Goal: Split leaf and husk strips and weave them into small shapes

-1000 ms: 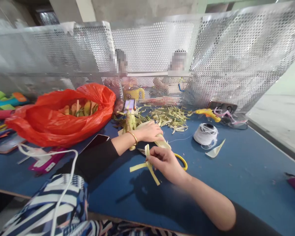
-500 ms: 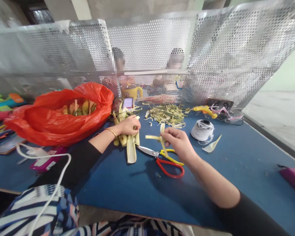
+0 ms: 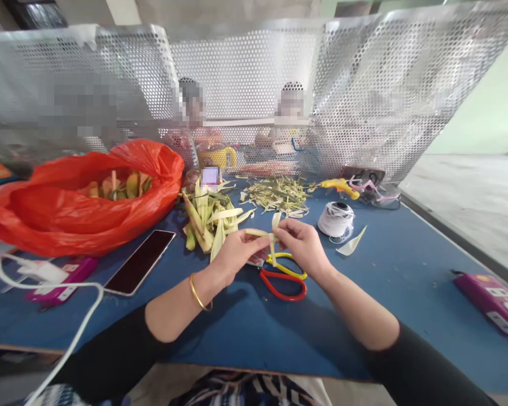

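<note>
Pale corn husk strips (image 3: 275,220) cross between my two hands, forming a small folded piece. My left hand (image 3: 237,251), with a gold bangle at the wrist, pinches the sideways strip from the left. From the right, my right hand (image 3: 302,243) grips the crossing with thumb and fingers; one strip end points up and another hangs down. Just below lie scissors (image 3: 284,286) with one red and one yellow handle, their blades partly hidden behind my left hand. Behind my left hand is a heap of husks (image 3: 203,220).
A red plastic bag (image 3: 80,225) of husks stands left, near a phone (image 3: 141,262) and a purple power strip (image 3: 63,279). Shredded husk (image 3: 277,194), a white string spool (image 3: 336,220), a yellow glue gun (image 3: 341,187) and a perforated metal screen (image 3: 241,73) lie beyond. People sit behind it.
My left hand has left the husk heap and moved right and nearer, onto the strip at my right hand. The phone on the left has come into view from behind my arm.
</note>
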A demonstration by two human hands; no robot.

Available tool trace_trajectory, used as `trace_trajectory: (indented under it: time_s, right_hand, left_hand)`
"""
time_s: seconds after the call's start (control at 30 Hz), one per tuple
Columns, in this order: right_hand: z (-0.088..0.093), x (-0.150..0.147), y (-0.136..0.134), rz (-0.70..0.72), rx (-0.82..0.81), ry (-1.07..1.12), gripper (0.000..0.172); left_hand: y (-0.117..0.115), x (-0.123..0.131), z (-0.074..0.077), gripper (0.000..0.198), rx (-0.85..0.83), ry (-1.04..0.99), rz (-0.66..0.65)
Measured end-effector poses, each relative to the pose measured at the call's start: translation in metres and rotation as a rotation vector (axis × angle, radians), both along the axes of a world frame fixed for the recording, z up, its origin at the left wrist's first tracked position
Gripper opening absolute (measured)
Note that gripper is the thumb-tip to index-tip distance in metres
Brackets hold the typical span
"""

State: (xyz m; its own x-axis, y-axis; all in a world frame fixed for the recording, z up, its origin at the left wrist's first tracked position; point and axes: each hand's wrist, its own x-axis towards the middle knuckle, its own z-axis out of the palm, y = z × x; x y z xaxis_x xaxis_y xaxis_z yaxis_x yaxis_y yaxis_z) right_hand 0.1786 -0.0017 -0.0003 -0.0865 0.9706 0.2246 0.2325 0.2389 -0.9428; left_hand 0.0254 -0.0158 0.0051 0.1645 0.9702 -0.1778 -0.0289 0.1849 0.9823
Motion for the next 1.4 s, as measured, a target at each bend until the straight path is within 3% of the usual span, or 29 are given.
trace_trajectory:
  time_s: [0.17,0.27,0.47,0.63,0.77,0.9,1.0,1.13,1.23,1.4]
  right_hand:
    - [-0.005,-0.007,-0.006,0.083,-0.068,-0.007,0.011]
    - [-0.003,-0.006,-0.006,0.057,-0.05,-0.167,0.007]
    - [-0.002,-0.004,-0.007,0.028,-0.004,-0.414,0.014]
    - [0.0,-0.008,-0.012,0.059,0.07,-0.474,0.022]
    - [0.002,-0.009,-0.015,0.09,0.099,-0.45,0.025]
    - [0.002,-0.004,-0.012,0.135,-0.009,-0.369,0.033]
    - [0.003,0.0,-0.005,0.08,-0.053,-0.287,0.04]
    - [0.002,0.0,0.002,0.065,-0.17,-0.045,0.033]
    - [-0.003,-0.004,0.001,0.114,-0.264,0.074,0.028]
    - [-0.014,-0.01,-0.004,-0.017,-0.172,0.017,0.023]
  left_hand:
    - [0.002,-0.002,-0.011,0.034,-0.073,-0.158,0.046]
    - [0.007,-0.008,-0.015,0.036,-0.089,-0.201,0.113]
    - [0.008,-0.01,-0.017,0.037,-0.189,-0.238,0.017]
    - [0.005,-0.005,-0.017,0.029,-0.1,-0.2,0.083]
    - [0.007,-0.005,-0.017,0.023,-0.109,-0.185,0.078]
    - [0.01,-0.012,-0.016,0.02,-0.181,-0.247,0.021]
    - [0.011,-0.016,-0.015,0.027,-0.214,-0.284,-0.035]
    - [0.008,-0.014,-0.018,0.039,-0.225,-0.188,-0.14]
    - [0.005,-0.01,-0.021,0.035,-0.191,-0.106,-0.168]
    - [0.002,-0.007,-0.021,0.027,-0.104,-0.024,-0.174]
